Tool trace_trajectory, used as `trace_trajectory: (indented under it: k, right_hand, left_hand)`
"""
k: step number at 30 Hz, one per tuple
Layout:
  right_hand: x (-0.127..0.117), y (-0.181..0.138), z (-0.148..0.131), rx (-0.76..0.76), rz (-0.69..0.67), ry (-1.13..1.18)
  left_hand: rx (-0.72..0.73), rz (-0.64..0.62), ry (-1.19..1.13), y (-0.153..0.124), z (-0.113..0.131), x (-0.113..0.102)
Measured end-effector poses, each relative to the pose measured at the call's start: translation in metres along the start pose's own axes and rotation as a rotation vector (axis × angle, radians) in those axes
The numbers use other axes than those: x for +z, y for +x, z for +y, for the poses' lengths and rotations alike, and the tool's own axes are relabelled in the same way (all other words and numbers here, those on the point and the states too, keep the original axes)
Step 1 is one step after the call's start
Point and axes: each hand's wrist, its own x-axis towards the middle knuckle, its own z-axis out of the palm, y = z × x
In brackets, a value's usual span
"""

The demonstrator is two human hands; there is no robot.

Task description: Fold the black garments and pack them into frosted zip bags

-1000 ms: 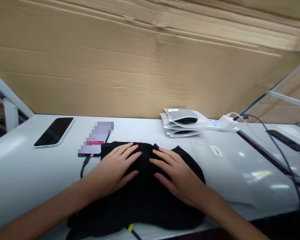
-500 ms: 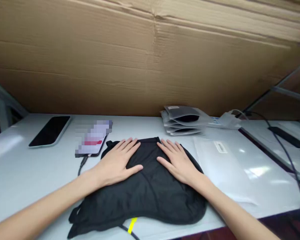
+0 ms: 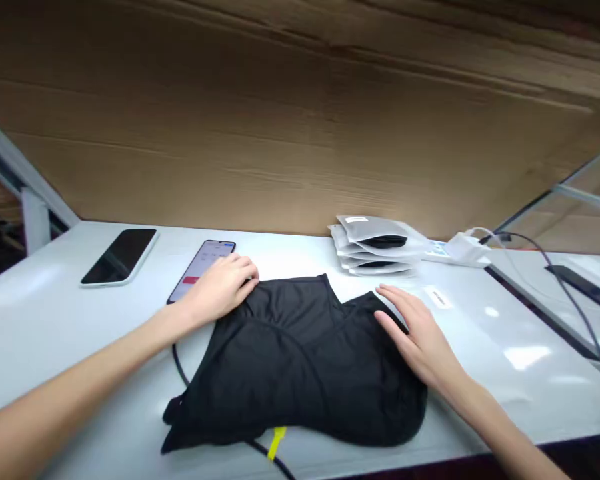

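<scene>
A black garment [image 3: 300, 363] lies spread on the white table [image 3: 40, 333] in front of me. My left hand [image 3: 220, 288] is curled at the garment's upper left corner, fingers closed on the fabric edge, just beside a lit phone [image 3: 200, 270]. My right hand [image 3: 420, 333] lies flat with fingers stretched out on the garment's right edge. A yellow tag [image 3: 276, 441] sticks out from under the garment's near edge, next to a dark cable.
A second phone [image 3: 120, 256], screen dark, lies at the far left. A stack of bagged garments [image 3: 377, 245] sits at the back, with a white charger and cables [image 3: 467, 247] to its right. A flat clear bag [image 3: 460, 313] lies right of the garment. Cardboard [image 3: 300, 113] walls the back.
Both hands slid apart from the garment's middle: the left to its upper left corner, where it closed on the fabric, the right to the right edge. The garment now lies wider.
</scene>
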Motion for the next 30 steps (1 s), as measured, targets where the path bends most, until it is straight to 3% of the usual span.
trace_trajectory:
  k: [5,8,10,13,18,23,30]
  right_hand:
    - [-0.005,-0.019,0.047,0.166,-0.104,-0.052]
    - [-0.011,-0.018,0.060,0.220,-0.098,-0.071]
    - [-0.016,-0.008,0.052,0.234,-0.076,-0.054]
    - [-0.016,0.018,0.018,0.161,-0.091,0.041]
    - [0.020,0.068,-0.027,0.066,-0.273,0.227]
    - [0.047,0.086,-0.028,0.102,-0.298,0.373]
    - [0.040,0.083,-0.027,0.198,-0.293,0.503]
  left_hand:
    - [-0.101,-0.003,-0.220,0.014,0.004,-0.001]
    - [-0.125,-0.017,-0.298,0.022,0.007,0.000]
    - [-0.125,-0.027,-0.317,0.024,0.008,0.000]
    - [-0.109,-0.034,-0.304,0.025,0.009,-0.001]
    - [-0.095,-0.016,-0.208,0.019,0.009,-0.001]
    - [-0.050,-0.006,-0.086,0.016,0.006,0.002]
    - [0.022,0.015,0.067,0.021,-0.002,0.008]
